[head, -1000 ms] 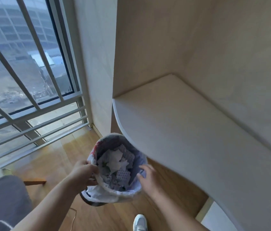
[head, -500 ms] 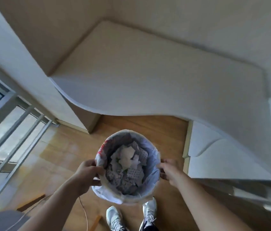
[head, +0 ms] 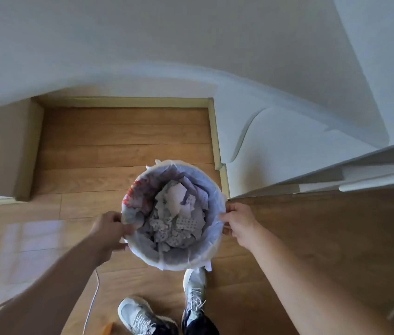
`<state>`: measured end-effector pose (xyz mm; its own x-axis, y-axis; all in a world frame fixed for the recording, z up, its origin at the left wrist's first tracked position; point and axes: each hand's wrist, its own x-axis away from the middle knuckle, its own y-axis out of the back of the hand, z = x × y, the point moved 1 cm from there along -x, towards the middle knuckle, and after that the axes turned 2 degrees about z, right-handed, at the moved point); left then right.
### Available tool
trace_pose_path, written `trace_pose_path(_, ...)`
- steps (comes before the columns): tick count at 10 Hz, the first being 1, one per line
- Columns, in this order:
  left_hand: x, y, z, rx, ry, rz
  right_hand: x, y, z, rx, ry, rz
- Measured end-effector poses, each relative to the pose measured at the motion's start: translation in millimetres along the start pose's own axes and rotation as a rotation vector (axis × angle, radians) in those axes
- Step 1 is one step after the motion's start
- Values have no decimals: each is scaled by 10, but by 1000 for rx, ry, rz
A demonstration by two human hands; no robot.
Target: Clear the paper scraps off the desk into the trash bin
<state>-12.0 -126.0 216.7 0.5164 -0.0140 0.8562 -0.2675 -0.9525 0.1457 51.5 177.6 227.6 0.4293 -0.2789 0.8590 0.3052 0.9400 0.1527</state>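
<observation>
Left hand (head: 110, 229): closed on the left rim of the trash bin (head: 211, 247), thumb hooked inside over the liner, fingers outside.
Right hand (head: 240, 224): gripping the right rim from outside, fingers curled on the edge.
Trash bin: round, lined with a pale plastic bag, held between both hands above the wooden floor (head: 123, 141); whether its base touches the floor cannot be told.
Paper scraps (head: 175, 220): heaped inside the bin, white and dotted pieces, filling most of the opening.
Edges: the counter (head: 142, 39) runs across the far side, its curved front edge well beyond the bin; a white cabinet (head: 285, 151) stands to the right, and a shelf edge (head: 350, 170) juts in just beside the right hand.
Open room: bare floor under the counter, far of the bin, and to the left.
Near side: two shoes (head: 142, 316) just behind the bin, a thin white cable (head: 92, 303) on the floor near the left forearm.
Change: half a second ago the view looked across the counter top with a window at left; now it looks almost straight down, the counter recess is centred, and both hands keep the same grip on the rim.
</observation>
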Motion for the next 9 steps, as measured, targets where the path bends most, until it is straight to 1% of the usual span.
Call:
trace_pose_path(2,-1229,-660,0,-84,-40,9,-1097,315,-254,-29,33,-84)
trace_pose_path(3,-1798,-991,34,-114,-59,52,-1676,431,-424,-44,45,-137)
trace_pose_path(4,-2138,-1236,83,-117,-65,140,-2091,512,-601,-34,29,-206)
trace_pose_path(6,-2454,-1510,210,-98,-45,220,-2526,672,-768,-18,36,-296)
trace_pose_path(7,-2526,-1555,256,-90,-54,277,-2583,723,-752,-8,77,-292)
trace_pose_path(8,-2518,-1523,361,-97,-40,268,-2576,748,-776,5,61,-259)
trace_pose_path(9,-2443,-1470,414,-44,-11,156,-2447,724,-787,18,62,-313)
